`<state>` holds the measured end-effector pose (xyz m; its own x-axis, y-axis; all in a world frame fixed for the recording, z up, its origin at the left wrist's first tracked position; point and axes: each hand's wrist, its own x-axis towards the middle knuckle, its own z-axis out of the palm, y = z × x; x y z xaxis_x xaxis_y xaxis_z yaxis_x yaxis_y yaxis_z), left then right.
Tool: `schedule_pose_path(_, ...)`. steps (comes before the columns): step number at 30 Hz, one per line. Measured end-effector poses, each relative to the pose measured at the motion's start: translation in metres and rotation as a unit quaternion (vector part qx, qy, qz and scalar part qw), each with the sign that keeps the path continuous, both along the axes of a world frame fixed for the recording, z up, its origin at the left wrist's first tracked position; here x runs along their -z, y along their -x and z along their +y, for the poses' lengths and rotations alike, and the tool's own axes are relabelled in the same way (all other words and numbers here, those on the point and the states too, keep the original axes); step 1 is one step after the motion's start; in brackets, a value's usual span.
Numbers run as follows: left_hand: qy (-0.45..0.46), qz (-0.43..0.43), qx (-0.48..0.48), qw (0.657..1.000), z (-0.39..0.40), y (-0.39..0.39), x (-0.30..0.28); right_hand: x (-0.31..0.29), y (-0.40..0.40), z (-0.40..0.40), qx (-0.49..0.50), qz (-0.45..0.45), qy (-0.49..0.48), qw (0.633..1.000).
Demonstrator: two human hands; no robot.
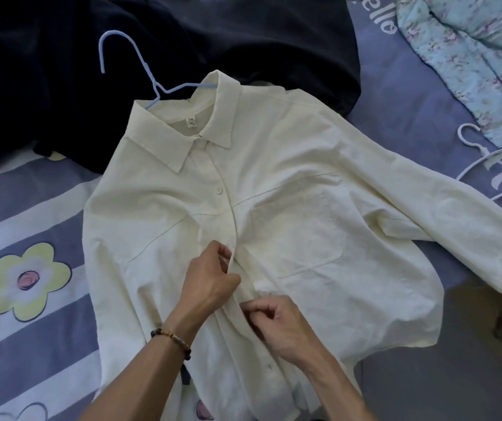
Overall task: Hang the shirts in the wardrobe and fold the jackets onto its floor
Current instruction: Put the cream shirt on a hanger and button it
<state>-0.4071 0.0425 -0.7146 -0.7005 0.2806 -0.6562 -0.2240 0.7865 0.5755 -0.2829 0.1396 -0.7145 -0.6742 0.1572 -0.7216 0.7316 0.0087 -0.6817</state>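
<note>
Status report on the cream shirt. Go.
Left hand and right hand both pinching the button placket of the cream shirt. Shirt flat on the bed, blue hanger in its collar. Nothing in the way.

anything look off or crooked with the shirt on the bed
Slightly. The blue hanger sits skewed inside the cream shirt, its hook poking out left of the collar rather than centred. The shirt's right sleeve is bunched. Both hands, left and right, pinch the button strip.
</note>
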Motion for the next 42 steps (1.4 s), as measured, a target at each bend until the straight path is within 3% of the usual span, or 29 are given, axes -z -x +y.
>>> schedule_pose_path(4, 0.027, 0.035, -0.014, 0.999, -0.015, -0.031, -0.001, 0.015, -0.005, 0.006, 0.097, 0.021, -0.227, 0.969)
schedule_pose_path(10, -0.002, -0.047, -0.086, 0.995, -0.033, -0.062, 0.003, 0.019, 0.007, 0.004, -0.096, 0.025, -0.356, 0.929)
schedule_pose_path(12, -0.043, -0.074, -0.133, 0.987, -0.032, -0.064, 0.001, 0.018, 0.006, 0.008, -0.108, 0.024, -0.332, 0.937)
schedule_pose_path(15, -0.108, -0.099, -0.183, 0.972, -0.024, -0.068, -0.005, 0.009, 0.002, 0.016, -0.044, 0.010, -0.266, 0.963)
schedule_pose_path(21, -0.171, -0.131, -0.232, 0.949, -0.008, -0.084, -0.020, -0.013, -0.009, 0.009, 0.093, 0.062, -0.251, 0.962)
schedule_pose_path(27, -0.159, -0.098, -0.204, 0.961, -0.005, -0.087, -0.026, -0.013, -0.019, 0.001, 0.132, 0.062, -0.185, 0.972)
schedule_pose_path(30, -0.167, -0.126, -0.160, 0.965, -0.006, -0.084, -0.029, -0.013, -0.018, 0.004, 0.141, 0.054, -0.173, 0.973)
schedule_pose_path(38, -0.160, -0.109, -0.200, 0.960, -0.001, -0.079, -0.020, -0.015, -0.017, 0.008, 0.100, 0.083, -0.154, 0.980)
schedule_pose_path(42, -0.119, -0.078, -0.174, 0.974, 0.000, -0.078, -0.012, -0.005, -0.022, 0.005, -0.005, 0.160, -0.269, 0.950)
